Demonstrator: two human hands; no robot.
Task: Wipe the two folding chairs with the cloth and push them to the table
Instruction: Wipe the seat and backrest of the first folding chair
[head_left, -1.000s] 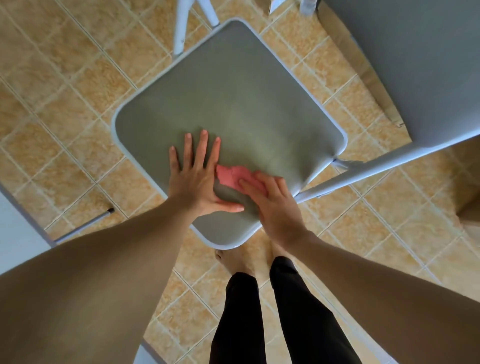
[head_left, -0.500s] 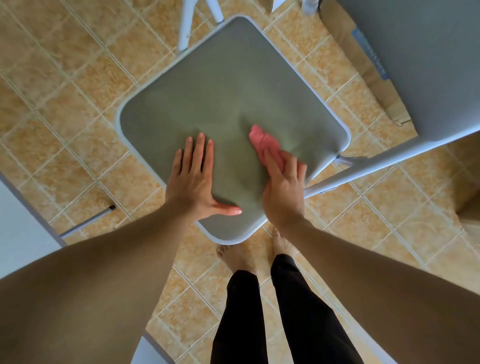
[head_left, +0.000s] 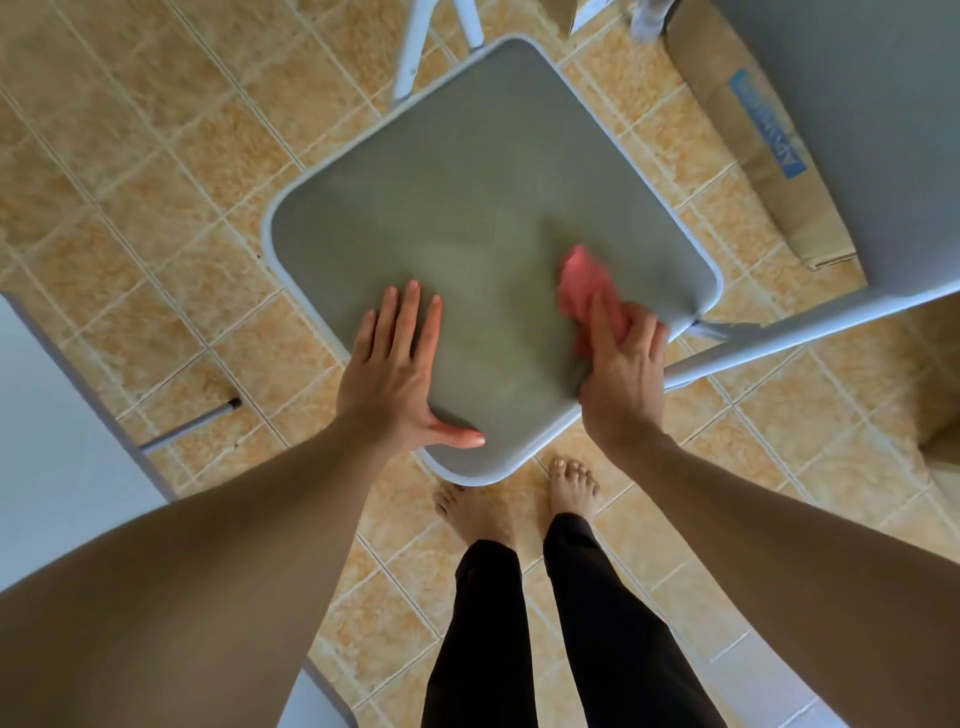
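Observation:
A folding chair with a grey padded seat (head_left: 467, 208) and pale frame stands on the tiled floor below me. Its grey backrest (head_left: 857, 130) fills the upper right. My left hand (head_left: 400, 374) lies flat on the near left part of the seat, fingers spread, holding nothing. My right hand (head_left: 623, 374) presses a pink cloth (head_left: 584, 286) against the seat near its right edge; the cloth is motion-blurred. No second chair can be identified for certain.
A flat cardboard box (head_left: 753, 135) with a blue label lies on the floor behind the chair. A white surface edge (head_left: 57, 415) with a metal leg (head_left: 192, 423) is at the left. My bare feet (head_left: 519, 504) stand just before the seat.
My right hand has carried the pink cloth from the near middle of the seat out toward its right edge. My left hand stayed planted on the seat.

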